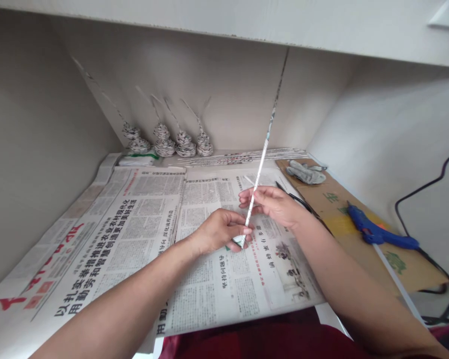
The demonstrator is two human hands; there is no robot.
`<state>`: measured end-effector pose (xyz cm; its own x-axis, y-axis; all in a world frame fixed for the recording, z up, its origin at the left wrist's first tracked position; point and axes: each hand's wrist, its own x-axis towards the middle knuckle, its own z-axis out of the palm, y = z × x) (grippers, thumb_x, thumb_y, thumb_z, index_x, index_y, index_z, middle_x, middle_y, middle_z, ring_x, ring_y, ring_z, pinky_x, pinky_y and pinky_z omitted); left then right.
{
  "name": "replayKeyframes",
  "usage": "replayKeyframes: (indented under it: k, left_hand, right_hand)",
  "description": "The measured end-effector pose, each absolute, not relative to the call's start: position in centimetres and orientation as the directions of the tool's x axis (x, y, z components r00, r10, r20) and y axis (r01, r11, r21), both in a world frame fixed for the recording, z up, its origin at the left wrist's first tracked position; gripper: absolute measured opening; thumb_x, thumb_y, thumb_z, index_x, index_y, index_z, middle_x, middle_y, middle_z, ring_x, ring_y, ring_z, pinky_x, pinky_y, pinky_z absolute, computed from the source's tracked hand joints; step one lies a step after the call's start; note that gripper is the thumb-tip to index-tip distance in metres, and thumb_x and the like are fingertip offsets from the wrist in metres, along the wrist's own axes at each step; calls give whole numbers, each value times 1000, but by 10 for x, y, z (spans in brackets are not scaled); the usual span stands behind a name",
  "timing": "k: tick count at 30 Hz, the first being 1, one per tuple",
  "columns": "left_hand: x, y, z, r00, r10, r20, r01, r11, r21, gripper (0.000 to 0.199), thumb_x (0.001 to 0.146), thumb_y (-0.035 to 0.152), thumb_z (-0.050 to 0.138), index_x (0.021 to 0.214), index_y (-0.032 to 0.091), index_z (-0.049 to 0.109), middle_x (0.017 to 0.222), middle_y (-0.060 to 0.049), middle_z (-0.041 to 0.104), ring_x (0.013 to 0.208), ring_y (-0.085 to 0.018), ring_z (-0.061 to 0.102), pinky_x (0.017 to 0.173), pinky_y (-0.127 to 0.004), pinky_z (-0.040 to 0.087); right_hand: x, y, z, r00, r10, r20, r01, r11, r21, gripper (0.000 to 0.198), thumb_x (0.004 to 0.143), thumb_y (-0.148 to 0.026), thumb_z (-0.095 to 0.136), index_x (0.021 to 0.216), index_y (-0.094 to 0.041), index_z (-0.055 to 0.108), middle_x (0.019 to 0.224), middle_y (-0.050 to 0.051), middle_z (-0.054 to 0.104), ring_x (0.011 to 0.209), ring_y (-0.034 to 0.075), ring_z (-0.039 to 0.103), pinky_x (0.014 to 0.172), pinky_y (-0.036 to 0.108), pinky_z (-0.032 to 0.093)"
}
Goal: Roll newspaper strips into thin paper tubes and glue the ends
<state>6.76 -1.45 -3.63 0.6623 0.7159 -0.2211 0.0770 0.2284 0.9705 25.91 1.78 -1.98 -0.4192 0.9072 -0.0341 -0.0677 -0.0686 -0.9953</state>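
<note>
A long, thin rolled-paper stick (pixel 264 149) rises at a slant over the spread newspaper (pixel 209 279). It is white low down and darkly printed toward its tip. My left hand (pixel 224 230) pinches it near its lower end, where a small greenish patch shows under the fingers. Just above, my right hand (pixel 271 203) has thumb and fingers closed on the same stick. A short white tip pokes out beside the right fingers; I cannot tell what it belongs to.
Several woven paper gourd shapes (pixel 185 144) with upright stalks stand at the back left. More paper sticks (pixel 243 156) lie along the back wall. At right, gloves (pixel 306 172) and a blue glue gun (pixel 381 232) rest on cardboard (pixel 333 199). A shelf edge (pixel 224 30) overhangs.
</note>
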Motion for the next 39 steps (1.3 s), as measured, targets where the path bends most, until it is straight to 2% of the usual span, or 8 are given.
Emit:
replayKeyframes:
  k: [6,11,16,21,25,30,35,39]
  left_hand:
    - [67,-14,-38,679,699,-226,81,234,969,30,75,34,64,94,11,65,82,-9,66,71,-16,63,55,-28,52]
    - [67,-14,-38,663,715,-223,88,221,971,30,75,35,65,94,11,65,84,-10,66,70,-16,63,55,-28,52]
    - [67,-14,-37,660,716,-229,95,224,970,28,74,33,65,93,12,65,82,-9,66,70,-16,63,55,-28,52]
    - [67,-13,-39,648,730,-218,91,210,973,28,74,33,64,93,13,66,80,-9,66,69,-16,62,53,-27,51]
    - [66,-13,-39,654,727,-210,91,201,975,26,74,32,64,92,13,67,80,-9,66,69,-16,62,54,-26,51]
    - [66,-13,-38,641,734,-224,101,209,973,25,74,31,64,93,14,66,79,-8,66,69,-16,62,53,-27,52]
    - [66,-13,-36,637,738,-222,90,214,973,24,73,28,64,92,13,65,78,-8,66,69,-16,62,52,-25,50]
    - [66,-12,-37,627,745,-227,113,201,973,25,73,28,65,92,13,65,77,-9,66,68,-16,62,53,-26,51]
  right_hand:
    - [261,20,-21,-318,947,-36,-70,-61,-996,20,73,-36,71,81,-18,69,83,5,67,82,18,63,67,29,49]
    - [262,19,-19,-445,895,-22,-78,-63,-995,25,79,-38,64,94,-17,69,96,8,67,93,21,61,73,33,50]
    - [262,19,-20,-337,941,-21,-63,-44,-997,18,75,-34,69,81,-17,68,83,3,66,84,17,63,67,28,49]
    - [261,18,-19,-433,901,-19,-49,-44,-998,23,77,-35,67,91,-17,69,95,7,67,92,20,61,75,32,49]
    - [261,20,-20,-307,952,-9,-56,-28,-998,17,73,-33,71,78,-17,66,78,3,66,80,16,62,64,27,48]
    - [261,19,-20,-412,911,-13,-67,-45,-997,23,77,-34,67,91,-17,67,91,6,67,90,19,62,70,30,49]
    - [260,21,-22,-245,969,-33,-10,-37,-999,22,69,-34,74,75,-15,64,73,3,66,72,16,63,61,27,48]
    - [262,20,-20,-391,918,-59,-16,-71,-997,25,74,-35,70,90,-17,67,88,6,67,86,19,63,68,30,50]
